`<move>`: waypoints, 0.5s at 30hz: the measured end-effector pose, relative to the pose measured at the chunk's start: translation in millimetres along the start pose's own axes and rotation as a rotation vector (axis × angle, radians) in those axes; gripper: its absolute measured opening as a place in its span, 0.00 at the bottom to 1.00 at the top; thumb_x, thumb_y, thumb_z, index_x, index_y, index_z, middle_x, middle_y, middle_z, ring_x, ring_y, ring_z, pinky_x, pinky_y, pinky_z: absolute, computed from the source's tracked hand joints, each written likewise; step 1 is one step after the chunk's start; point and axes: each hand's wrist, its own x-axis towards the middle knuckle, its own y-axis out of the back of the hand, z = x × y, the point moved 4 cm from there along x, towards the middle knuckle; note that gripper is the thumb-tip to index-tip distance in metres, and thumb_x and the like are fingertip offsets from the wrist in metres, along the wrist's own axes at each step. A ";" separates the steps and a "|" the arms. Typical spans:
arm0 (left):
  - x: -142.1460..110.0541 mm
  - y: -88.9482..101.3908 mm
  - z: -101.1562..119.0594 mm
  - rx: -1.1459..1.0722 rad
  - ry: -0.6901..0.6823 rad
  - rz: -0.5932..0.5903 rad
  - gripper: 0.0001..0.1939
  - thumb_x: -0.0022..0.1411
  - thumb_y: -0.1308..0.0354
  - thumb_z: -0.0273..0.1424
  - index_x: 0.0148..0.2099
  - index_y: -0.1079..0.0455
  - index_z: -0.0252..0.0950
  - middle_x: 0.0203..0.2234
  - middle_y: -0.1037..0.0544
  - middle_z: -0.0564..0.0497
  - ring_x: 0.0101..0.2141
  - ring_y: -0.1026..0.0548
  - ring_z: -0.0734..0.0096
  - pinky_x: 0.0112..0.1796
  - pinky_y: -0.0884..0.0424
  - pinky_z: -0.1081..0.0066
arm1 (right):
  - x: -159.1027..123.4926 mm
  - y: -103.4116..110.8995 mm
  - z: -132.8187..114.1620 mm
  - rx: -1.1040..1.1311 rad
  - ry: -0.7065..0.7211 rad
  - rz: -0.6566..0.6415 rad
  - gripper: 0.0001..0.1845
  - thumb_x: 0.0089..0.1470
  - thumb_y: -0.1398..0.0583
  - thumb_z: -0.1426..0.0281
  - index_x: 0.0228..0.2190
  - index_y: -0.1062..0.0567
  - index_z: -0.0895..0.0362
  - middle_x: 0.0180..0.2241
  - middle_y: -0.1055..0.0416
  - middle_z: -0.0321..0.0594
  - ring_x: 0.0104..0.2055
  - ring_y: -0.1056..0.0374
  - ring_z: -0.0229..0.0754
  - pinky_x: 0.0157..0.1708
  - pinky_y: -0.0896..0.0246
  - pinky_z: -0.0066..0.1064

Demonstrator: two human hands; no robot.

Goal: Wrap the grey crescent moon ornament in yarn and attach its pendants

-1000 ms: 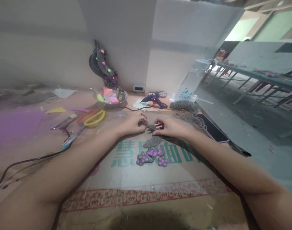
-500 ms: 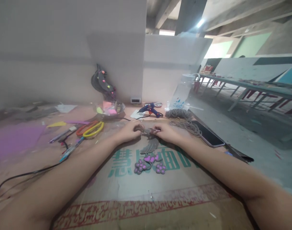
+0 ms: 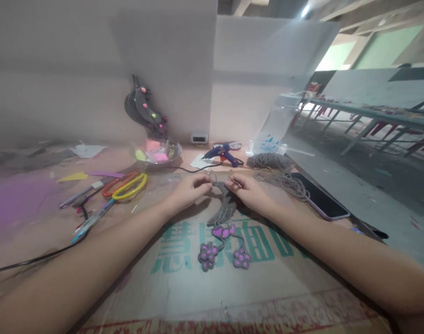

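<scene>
A grey crescent-shaped felt piece [image 3: 223, 208] lies on the cardboard, its upper end between my hands. Below it hang purple petal shapes [image 3: 224, 231] and two grey flowers with purple spots, the left flower [image 3: 208, 256] and the right flower [image 3: 241, 258], on grey cords. My left hand [image 3: 194, 189] is closed, thumb and fingers pinching a thin grey cord [image 3: 214, 177] that curves up above the crescent. Beside the crescent's right edge, my right hand [image 3: 246, 189] pinches a thin dark strand, too small to name exactly.
Behind my hands lie a blue glue gun [image 3: 223, 154] and a bowl of colored pieces [image 3: 154, 162]. Grey yarn [image 3: 269, 161], a water bottle [image 3: 276, 125] and a phone [image 3: 319, 199] are on the right. Scissors [image 3: 130, 186], pens and a black cable [image 3: 34, 263] lie left.
The camera view has tilted downward. My hands are slightly farther apart at the top of the crescent, and more of the crescent shows between them. The flowers appear lower in view.
</scene>
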 end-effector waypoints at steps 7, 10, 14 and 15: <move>-2.8 1.9 -1.6 0.038 0.015 0.022 0.20 0.63 0.46 0.47 0.30 0.31 0.35 0.22 0.30 0.56 0.24 0.34 0.75 0.27 0.38 0.75 | -2.0 4.8 -13.3 -0.153 -0.008 -0.038 0.15 0.57 0.46 0.59 0.24 0.36 0.55 0.23 0.39 0.32 0.26 0.44 0.36 0.26 0.50 0.27; -2.9 1.5 -0.7 0.061 0.008 0.018 0.21 0.64 0.47 0.47 0.29 0.32 0.34 0.20 0.32 0.57 0.21 0.37 0.77 0.24 0.42 0.76 | -2.0 4.4 -15.1 -0.180 0.010 -0.028 0.15 0.58 0.46 0.60 0.23 0.37 0.55 0.23 0.39 0.33 0.25 0.44 0.36 0.26 0.51 0.27; -2.4 1.5 0.8 0.065 -0.005 0.025 0.20 0.65 0.47 0.44 0.28 0.32 0.34 0.19 0.34 0.56 0.21 0.37 0.76 0.24 0.42 0.75 | -1.9 1.9 -12.5 -0.182 0.049 -0.024 0.15 0.57 0.45 0.60 0.23 0.37 0.54 0.23 0.38 0.33 0.26 0.44 0.37 0.27 0.50 0.27; -2.3 1.7 1.2 0.057 -0.011 0.029 0.19 0.65 0.47 0.44 0.29 0.31 0.34 0.21 0.32 0.56 0.22 0.36 0.76 0.25 0.41 0.75 | -1.8 1.6 -11.4 -0.180 0.048 -0.025 0.15 0.57 0.45 0.60 0.23 0.37 0.54 0.23 0.37 0.34 0.26 0.44 0.37 0.27 0.50 0.27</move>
